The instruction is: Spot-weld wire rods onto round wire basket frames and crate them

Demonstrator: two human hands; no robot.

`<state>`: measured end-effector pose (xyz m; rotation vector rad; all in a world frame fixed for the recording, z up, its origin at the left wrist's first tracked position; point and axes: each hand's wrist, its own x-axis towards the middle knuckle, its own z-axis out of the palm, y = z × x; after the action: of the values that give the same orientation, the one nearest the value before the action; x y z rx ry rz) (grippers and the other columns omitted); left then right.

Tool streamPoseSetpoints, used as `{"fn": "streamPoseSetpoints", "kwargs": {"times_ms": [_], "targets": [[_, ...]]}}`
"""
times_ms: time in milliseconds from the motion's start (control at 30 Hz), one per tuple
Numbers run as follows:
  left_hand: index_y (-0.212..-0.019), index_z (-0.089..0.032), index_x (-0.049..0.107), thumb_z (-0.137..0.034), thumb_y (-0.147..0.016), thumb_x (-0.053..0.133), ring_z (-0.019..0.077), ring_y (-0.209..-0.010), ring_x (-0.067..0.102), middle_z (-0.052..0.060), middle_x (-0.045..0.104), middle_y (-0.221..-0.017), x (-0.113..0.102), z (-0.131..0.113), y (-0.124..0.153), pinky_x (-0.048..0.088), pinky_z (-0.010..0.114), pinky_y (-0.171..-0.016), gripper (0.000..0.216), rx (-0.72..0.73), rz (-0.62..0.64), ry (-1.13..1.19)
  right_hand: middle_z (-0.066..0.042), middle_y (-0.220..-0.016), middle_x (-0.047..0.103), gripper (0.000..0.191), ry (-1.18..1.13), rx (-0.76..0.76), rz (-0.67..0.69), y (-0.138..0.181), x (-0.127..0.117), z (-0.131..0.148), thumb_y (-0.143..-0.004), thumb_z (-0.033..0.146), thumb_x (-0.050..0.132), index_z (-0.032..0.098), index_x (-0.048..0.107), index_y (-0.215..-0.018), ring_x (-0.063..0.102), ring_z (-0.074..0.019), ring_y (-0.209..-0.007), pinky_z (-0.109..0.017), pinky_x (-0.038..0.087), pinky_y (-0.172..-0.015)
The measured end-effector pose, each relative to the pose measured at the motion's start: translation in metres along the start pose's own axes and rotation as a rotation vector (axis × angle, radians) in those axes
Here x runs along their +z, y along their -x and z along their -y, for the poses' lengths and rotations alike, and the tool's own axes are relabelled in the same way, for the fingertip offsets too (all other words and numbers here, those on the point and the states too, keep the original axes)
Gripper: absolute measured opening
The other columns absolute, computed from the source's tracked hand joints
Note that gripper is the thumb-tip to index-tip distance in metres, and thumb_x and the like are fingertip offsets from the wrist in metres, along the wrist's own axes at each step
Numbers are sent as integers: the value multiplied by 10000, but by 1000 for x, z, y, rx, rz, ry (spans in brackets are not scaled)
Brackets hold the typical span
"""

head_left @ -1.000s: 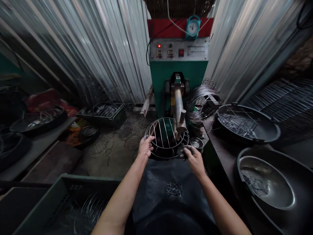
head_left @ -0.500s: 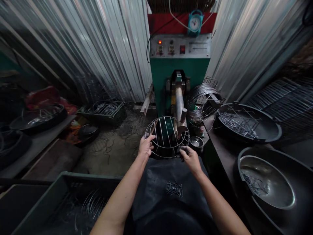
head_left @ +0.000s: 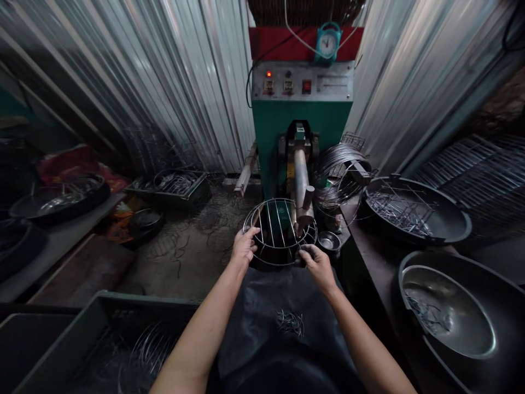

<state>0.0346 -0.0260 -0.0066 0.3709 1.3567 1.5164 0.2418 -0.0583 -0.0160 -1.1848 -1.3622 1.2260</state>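
Observation:
A round wire rack with parallel crossbars and a second ring below is held out at the welding machine. My left hand grips its left rim, thumb on top. At the front right of the rim, my right hand is closed in a pinch; whether a small piece of wire is also between the fingers cannot be made out. The machine's lower electrode overlaps the right part of the rack. On the dark apron over my lap lies a small heap of short bent wires.
To the right are a black pan with wire pieces and a steel bowl inside a larger pan. A wire coil hangs beside the machine. A green crate with wire rings stands at lower left. A small metal dish sits right of the rack.
The view has tilted slightly, so the surroundings sit a little lower. Both hands keep their hold at the rack, which has barely moved.

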Motion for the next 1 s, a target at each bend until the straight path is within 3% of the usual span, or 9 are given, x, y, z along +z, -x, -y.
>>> {"fn": "streamPoseSetpoints", "kwargs": {"times_ms": [800,1000], "targets": [[-604,-178,435,-208,-482,687,16,-327,180,-116,252,-419,11,3,-13,90,157,-334,282,-89,-83,19,-7,-591,627,201,114,-91,-6,-18,-4,10,-742,403,552,207,583,-771,593,-162,-508,-265,453,-508],[-639,-175,465,-231,-493,716,18,-324,167,-118,246,-435,9,5,-11,100,163,-341,296,-111,-91,-4,-14,-614,645,250,112,-85,-2,-19,-3,15,-723,442,570,200,609,-771,604,-168,-517,-275,466,-521]]}}
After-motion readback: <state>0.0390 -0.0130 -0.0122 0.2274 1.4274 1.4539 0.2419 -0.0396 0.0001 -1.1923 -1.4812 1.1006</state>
